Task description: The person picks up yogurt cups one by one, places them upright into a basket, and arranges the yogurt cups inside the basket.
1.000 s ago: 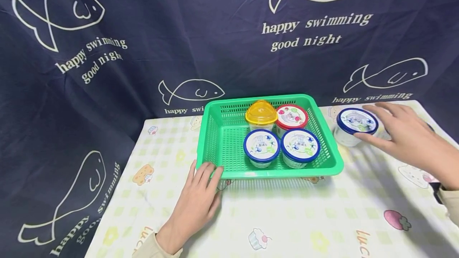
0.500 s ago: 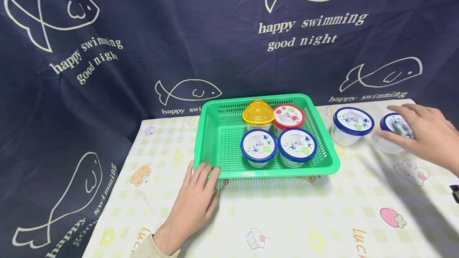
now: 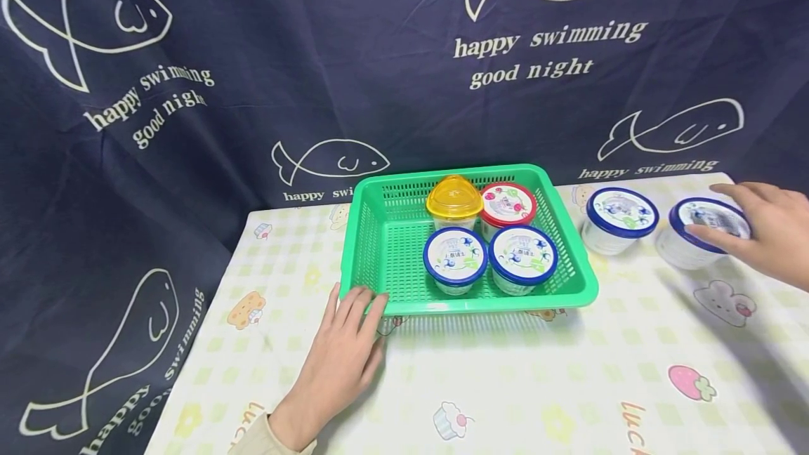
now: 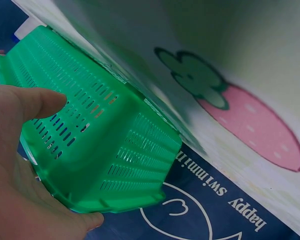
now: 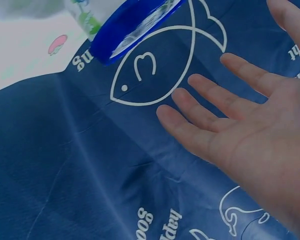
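Observation:
A green plastic basket (image 3: 436, 306) stands on the table. My left hand (image 3: 344, 350) grips its near left corner, fingers over the rim and thumb (image 4: 47, 102) against the outer wall in the left wrist view. Inside are two blue-lidded tubs, one at the middle (image 3: 455, 256) and one further right (image 3: 523, 255), plus a red-lidded tub (image 3: 508, 204) and a cup with a yellow domed lid (image 3: 454, 199). Two more blue-lidded tubs, a nearer one (image 3: 621, 215) and a far-right one (image 3: 708, 220), stand right of the basket. My right hand (image 3: 774, 234) is beside the far-right tub, fingers spread, apart from it in the right wrist view.
A patterned cloth (image 3: 499, 378) covers the table. Behind it hangs a dark blue curtain (image 3: 354, 55) with white fish outlines, close to the basket's back rim. The left part of the basket floor (image 3: 404, 251) shows bare mesh.
My right hand has moved right, from the nearer loose tub to beside the far-right one, uncovering that one. The left hand keeps its place on the basket. The head view has shifted slightly.

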The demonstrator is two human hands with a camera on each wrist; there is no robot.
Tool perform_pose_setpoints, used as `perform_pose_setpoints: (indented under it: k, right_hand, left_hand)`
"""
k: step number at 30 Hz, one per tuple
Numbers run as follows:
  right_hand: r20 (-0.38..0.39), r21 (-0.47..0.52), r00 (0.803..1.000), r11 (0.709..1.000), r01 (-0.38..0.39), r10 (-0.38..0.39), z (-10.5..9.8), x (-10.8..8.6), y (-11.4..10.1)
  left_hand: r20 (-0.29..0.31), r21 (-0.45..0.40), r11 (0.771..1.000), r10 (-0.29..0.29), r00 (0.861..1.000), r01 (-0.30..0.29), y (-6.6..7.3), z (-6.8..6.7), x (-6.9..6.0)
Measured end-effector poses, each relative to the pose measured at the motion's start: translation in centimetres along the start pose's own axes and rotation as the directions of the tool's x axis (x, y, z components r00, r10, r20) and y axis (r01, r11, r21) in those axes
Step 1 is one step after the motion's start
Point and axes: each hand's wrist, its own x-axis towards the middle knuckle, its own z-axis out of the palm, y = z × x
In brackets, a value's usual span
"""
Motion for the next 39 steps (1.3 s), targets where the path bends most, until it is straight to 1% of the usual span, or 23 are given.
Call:
perform_pose_setpoints:
  k: [3, 11, 16, 19, 24, 33, 39]
  right_hand:
    - [-0.016, 0.002, 1.000, 1.000, -0.010, 0.010, 0.2, 0.0, 0.5]
    - [0.003, 0.004, 0.999, 0.999, -0.037, 0.037, 0.8, 0.3, 1.7]
    - [0.071, -0.017, 0.995, 0.998, -0.067, 0.068, 1.2, 0.7, 2.2]
    - [0.119, -0.008, 0.989, 0.997, -0.082, 0.083, 1.4, 0.9, 2.3]
    - [0.169, -0.013, 0.981, 0.996, -0.091, 0.092, 1.7, 1.3, 2.3]
    - [0.207, -0.075, 0.973, 0.993, -0.091, 0.104, 2.6, 1.8, 3.2]
    - [0.263, -0.075, 0.956, 0.990, -0.117, 0.133, 3.0, 1.7, 3.7]
  left_hand:
    - [0.000, 0.000, 1.000, -0.003, 1.000, 0.003, 0.0, 0.0, 0.0]
    - [0.002, -0.003, 1.000, -0.008, 1.000, 0.008, 0.0, -0.1, 0.0]
    - [0.000, -0.008, 1.000, -0.010, 1.000, 0.010, 0.0, -0.1, -0.1]
    - [-0.002, -0.004, 1.000, -0.009, 1.000, 0.009, 0.0, 0.0, -0.1]
    - [-0.006, -0.005, 1.000, -0.006, 1.000, 0.006, 0.0, 0.0, 0.0]
    - [-0.026, -0.003, 1.000, 0.008, 1.000, -0.008, 0.0, 0.0, 0.1]
    - [-0.046, 0.005, 1.000, 0.018, 0.999, -0.018, -0.1, 0.2, 0.0]
